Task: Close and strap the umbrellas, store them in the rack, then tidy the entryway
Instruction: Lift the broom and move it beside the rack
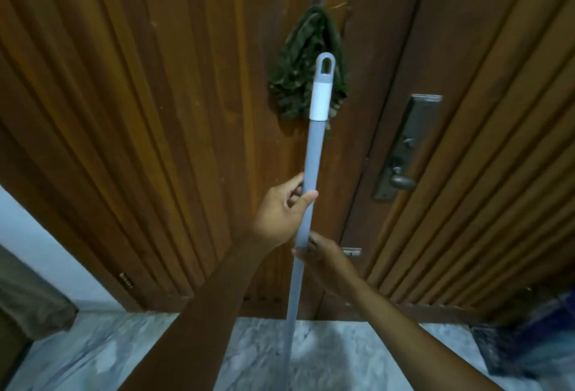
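Note:
A long grey pole (312, 154) with a white sleeve and a loop end stands nearly upright in front of the wooden door (174, 110). Its lower end runs down past the bottom of the frame, so I cannot tell what tool it belongs to. My left hand (280, 213) grips the pole about midway, thumb and fingers curled round it. My right hand (323, 260) holds the pole just below, fingers wrapped behind it. No umbrella or rack is in view.
A dark green cloth (306, 70) hangs from a hook high on the door, right behind the pole's top. A metal lock plate with a knob (404, 147) sits to the right. Marble floor (357, 356) lies below, with a dark blue mat (529, 344) at the right.

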Tool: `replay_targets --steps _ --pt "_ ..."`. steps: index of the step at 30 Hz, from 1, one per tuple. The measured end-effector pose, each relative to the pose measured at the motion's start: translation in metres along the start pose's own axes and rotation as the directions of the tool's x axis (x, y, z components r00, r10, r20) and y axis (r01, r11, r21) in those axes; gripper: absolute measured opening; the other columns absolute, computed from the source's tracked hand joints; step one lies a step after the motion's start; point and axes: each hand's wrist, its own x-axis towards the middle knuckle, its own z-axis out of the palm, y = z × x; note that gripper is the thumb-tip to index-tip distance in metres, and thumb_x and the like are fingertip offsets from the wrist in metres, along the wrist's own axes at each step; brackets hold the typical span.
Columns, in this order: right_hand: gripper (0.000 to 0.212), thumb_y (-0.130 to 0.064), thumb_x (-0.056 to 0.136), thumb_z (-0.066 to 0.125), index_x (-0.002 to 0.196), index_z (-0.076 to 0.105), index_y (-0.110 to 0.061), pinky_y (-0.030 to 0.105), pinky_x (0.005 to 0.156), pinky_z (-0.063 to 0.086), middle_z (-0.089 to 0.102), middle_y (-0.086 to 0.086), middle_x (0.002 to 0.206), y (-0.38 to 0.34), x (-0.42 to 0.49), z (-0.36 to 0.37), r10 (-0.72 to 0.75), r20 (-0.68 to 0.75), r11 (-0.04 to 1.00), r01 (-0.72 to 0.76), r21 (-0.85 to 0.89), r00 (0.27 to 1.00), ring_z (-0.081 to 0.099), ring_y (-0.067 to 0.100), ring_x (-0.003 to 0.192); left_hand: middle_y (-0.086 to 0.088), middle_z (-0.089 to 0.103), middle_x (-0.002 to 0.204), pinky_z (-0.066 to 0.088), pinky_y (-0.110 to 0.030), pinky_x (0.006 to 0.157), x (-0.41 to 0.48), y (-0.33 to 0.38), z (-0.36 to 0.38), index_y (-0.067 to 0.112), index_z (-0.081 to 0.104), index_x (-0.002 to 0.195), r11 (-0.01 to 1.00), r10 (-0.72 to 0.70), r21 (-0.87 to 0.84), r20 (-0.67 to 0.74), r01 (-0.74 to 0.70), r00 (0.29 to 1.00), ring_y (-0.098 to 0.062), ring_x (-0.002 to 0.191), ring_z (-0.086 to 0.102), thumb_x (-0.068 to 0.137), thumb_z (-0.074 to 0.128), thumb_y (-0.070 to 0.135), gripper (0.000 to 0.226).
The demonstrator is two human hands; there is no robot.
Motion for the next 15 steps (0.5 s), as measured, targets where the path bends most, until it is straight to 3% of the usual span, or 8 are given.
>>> replay_targets --steps 2,5,10,13,15 --pt "0.024 -0.019 0.095 0.063 0.115 0.059 -0.005 0.035 0.081 0.051 0.065 0.022 0.103 -0.011 -0.045 -0.035 -0.003 -0.041 1.000 0.004 0.025 0.999 0.065 0.033 0.099 -0.002 0.066 0.094 0.052 -0.024 0.073 -0.016 0.043 0.034 0.011 0.050 0.140 0.998 0.060 0.009 0.051 -0.060 0.997 -0.005 0.080 0.062 0.096 0.058 0.031 0.049" --pt "0.025 -0.033 0.095 0.062 0.115 0.062 -0.018 0.049 0.091 0.051 0.068 0.016 0.110 -0.016 -0.111 -0.085 -0.064 -0.119 0.998 0.064 -0.004 0.991 0.064 0.035 0.106 -0.003 0.067 0.097 0.048 -0.018 0.072 -0.042 0.101 0.089 0.015 0.056 0.135 0.987 0.160 0.009 0.121 -0.163 0.980 -0.001 0.080 0.059 0.097 0.057 0.029 0.041" --pt "0.033 -0.048 0.091 0.062 0.114 0.062 -0.024 0.051 0.088 0.052 0.068 0.013 0.106 -0.017 -0.228 -0.169 -0.085 -0.279 0.995 0.068 -0.070 0.957 0.064 0.036 0.102 0.008 0.065 0.122 0.046 -0.014 0.092 -0.090 0.193 0.190 0.014 0.053 0.139 0.962 0.271 -0.049 0.239 -0.267 0.932 0.002 0.107 0.059 0.097 0.058 0.026 0.045" --pt "0.024 -0.036 0.093 0.065 0.112 0.062 -0.021 0.032 0.067 0.052 0.064 -0.002 0.080 -0.012 -0.292 -0.222 -0.101 -0.370 0.993 0.067 -0.101 0.923 0.062 0.013 0.071 0.015 0.066 0.113 0.042 -0.003 0.085 -0.114 0.243 0.249 0.019 0.057 0.132 0.934 0.357 -0.109 0.308 -0.340 0.882 0.018 0.095 0.058 0.097 0.057 0.021 0.035" --pt "0.028 -0.027 0.092 0.068 0.118 0.061 -0.019 0.020 0.063 0.047 0.059 -0.011 0.075 -0.006 -0.333 -0.254 -0.066 -0.412 0.997 0.040 -0.071 0.909 0.057 -0.001 0.064 0.020 0.062 0.109 0.038 0.002 0.083 -0.127 0.271 0.287 0.019 0.056 0.132 0.917 0.398 -0.141 0.336 -0.372 0.854 0.026 0.091 0.053 0.097 0.058 0.019 0.035"
